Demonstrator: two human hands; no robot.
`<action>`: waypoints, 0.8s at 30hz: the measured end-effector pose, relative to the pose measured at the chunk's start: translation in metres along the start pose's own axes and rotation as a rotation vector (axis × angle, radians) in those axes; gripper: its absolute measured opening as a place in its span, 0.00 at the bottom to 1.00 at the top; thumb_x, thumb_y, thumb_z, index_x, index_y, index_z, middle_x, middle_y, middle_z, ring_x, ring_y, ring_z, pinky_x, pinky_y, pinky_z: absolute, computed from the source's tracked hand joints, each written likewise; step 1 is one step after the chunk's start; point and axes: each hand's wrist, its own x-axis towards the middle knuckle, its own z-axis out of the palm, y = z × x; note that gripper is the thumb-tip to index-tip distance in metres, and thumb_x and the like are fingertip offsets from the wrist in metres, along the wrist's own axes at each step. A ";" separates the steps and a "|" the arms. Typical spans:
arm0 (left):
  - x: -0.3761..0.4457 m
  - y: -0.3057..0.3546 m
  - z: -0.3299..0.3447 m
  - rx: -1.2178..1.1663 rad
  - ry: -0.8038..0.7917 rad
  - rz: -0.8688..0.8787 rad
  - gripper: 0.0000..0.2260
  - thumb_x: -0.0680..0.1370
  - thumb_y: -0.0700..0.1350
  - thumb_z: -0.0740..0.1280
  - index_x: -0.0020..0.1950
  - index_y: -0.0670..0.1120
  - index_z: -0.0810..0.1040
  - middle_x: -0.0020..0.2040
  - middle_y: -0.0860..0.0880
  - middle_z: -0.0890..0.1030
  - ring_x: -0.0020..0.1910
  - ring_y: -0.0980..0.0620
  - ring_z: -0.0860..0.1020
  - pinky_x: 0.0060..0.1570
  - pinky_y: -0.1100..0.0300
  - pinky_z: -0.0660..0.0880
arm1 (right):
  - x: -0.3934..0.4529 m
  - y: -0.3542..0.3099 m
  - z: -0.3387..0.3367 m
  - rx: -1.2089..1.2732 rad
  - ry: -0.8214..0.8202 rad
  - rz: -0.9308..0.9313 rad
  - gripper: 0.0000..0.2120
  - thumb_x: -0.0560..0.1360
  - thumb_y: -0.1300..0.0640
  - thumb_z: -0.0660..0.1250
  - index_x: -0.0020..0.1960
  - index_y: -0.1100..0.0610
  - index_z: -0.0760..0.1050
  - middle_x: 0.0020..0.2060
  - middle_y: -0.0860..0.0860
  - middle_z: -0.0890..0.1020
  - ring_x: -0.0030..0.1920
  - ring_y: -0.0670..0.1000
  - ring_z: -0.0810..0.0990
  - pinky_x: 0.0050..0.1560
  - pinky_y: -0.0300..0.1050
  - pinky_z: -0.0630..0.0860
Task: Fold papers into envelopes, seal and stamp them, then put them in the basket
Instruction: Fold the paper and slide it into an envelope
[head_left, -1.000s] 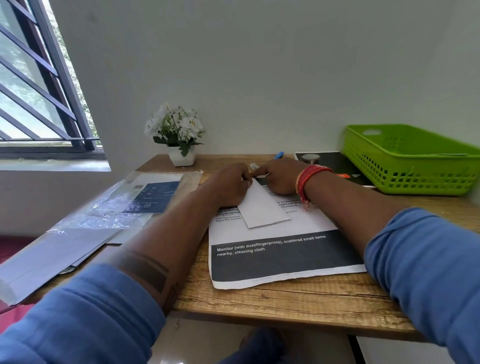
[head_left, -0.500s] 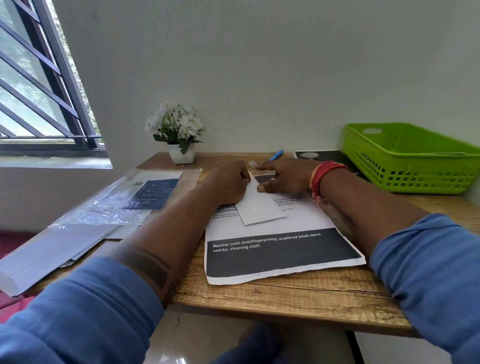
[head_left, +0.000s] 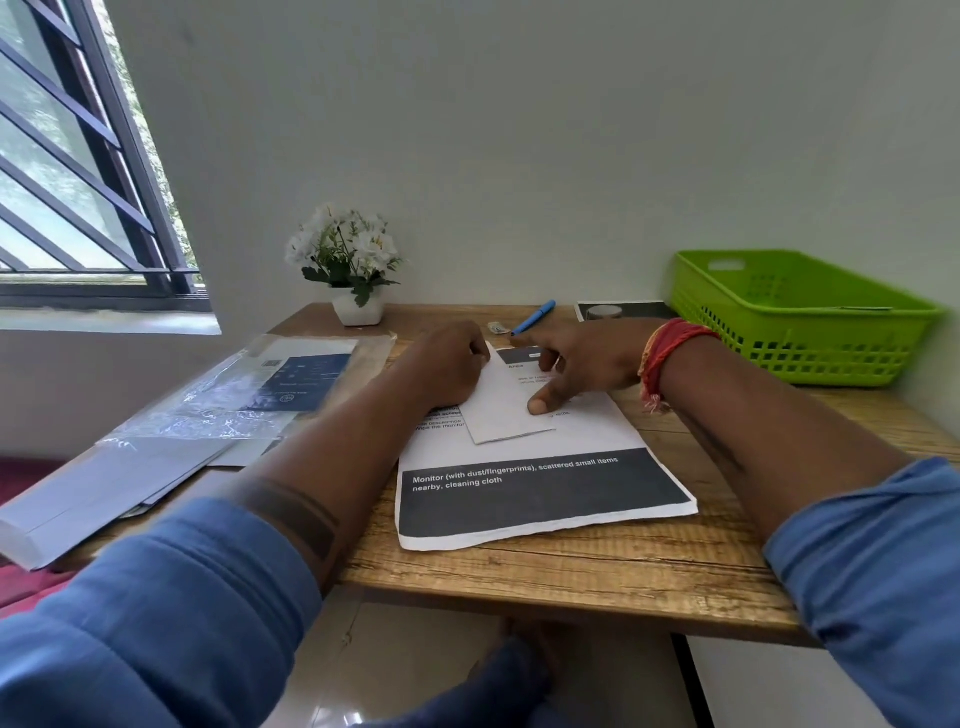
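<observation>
A small folded white paper (head_left: 501, 415) lies on top of a stack of printed sheets (head_left: 545, 488) in the middle of the wooden desk. My left hand (head_left: 447, 364) is curled and presses down on the paper's upper left edge. My right hand (head_left: 587, 364), with a red thread band at the wrist, has its fingers spread; its thumb rests on the paper's right side and its forefinger points toward a blue pen (head_left: 535, 316). A small stamp-like piece (head_left: 497, 327) lies beside the pen. The green plastic basket (head_left: 800, 322) stands at the far right.
White envelopes (head_left: 104, 483) and a clear plastic sleeve with a dark blue card (head_left: 249, 395) lie at the left, overhanging the desk edge. A white pot of flowers (head_left: 358, 306) stands at the back by the wall. A dark photo print (head_left: 623, 310) lies beside the basket.
My right hand has slid from the paper's top edge to the right and opened its fingers, thumb now on the paper. My left hand has stayed in place on the paper.
</observation>
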 end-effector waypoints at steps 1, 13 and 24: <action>-0.001 0.001 0.000 0.003 0.000 -0.001 0.06 0.81 0.46 0.65 0.54 0.48 0.81 0.58 0.50 0.81 0.59 0.48 0.76 0.49 0.61 0.62 | -0.003 -0.001 0.000 0.002 -0.007 -0.001 0.47 0.71 0.38 0.74 0.81 0.42 0.51 0.66 0.47 0.74 0.64 0.49 0.72 0.67 0.45 0.67; -0.031 0.011 -0.027 0.134 0.159 0.113 0.13 0.82 0.47 0.62 0.62 0.51 0.82 0.67 0.50 0.78 0.64 0.47 0.77 0.59 0.55 0.74 | -0.020 0.002 0.019 0.270 0.337 -0.056 0.30 0.71 0.38 0.73 0.70 0.48 0.75 0.53 0.43 0.80 0.52 0.41 0.77 0.55 0.37 0.72; -0.108 -0.025 -0.090 0.001 0.362 0.011 0.11 0.76 0.47 0.63 0.50 0.50 0.85 0.48 0.49 0.84 0.46 0.48 0.81 0.50 0.50 0.78 | -0.018 -0.076 0.022 0.204 0.536 -0.344 0.09 0.76 0.43 0.70 0.53 0.46 0.84 0.46 0.43 0.86 0.46 0.43 0.82 0.50 0.43 0.78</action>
